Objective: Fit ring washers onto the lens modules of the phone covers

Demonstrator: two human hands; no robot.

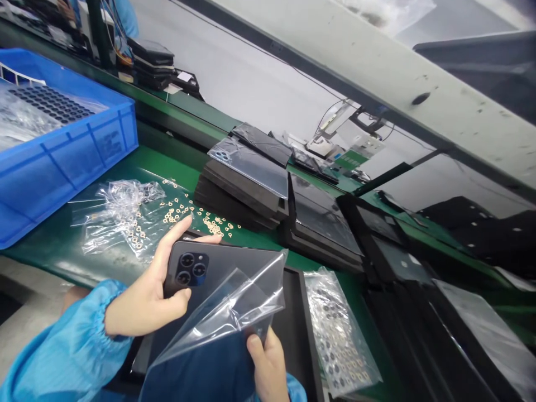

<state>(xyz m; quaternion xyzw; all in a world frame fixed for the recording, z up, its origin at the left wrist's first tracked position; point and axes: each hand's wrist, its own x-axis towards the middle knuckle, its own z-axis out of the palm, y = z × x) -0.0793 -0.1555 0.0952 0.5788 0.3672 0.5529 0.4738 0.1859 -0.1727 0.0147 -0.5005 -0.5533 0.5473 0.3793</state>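
Note:
A dark grey tablet (pixel 226 258) lies tilted before me, back side up, with a three-lens camera block (pixel 192 269) near its upper left corner. My left hand (pixel 153 290) grips that end, thumb on the back and fingers round the far edge. Clear plastic film (pixel 226 312) covers the lower part of the tablet, its upper corner creased and lifted. On the right side, my right hand (pixel 268 357) pinches the film at the tablet's edge; whether it also grips the tablet I cannot tell. Beneath sits a black foam tray (pixel 307 312), partly hidden.
Small gold-coloured ring parts (pixel 213 225) and crumpled clear bags (pixel 121 215) lie on the green bench, left. A blue crate (pixel 71 162) stands beyond. Black foam trays with tablets (pixel 251 167) are stacked behind. A bag of small parts (pixel 339 335) lies right. A shelf beam (pixel 377 61) crosses above.

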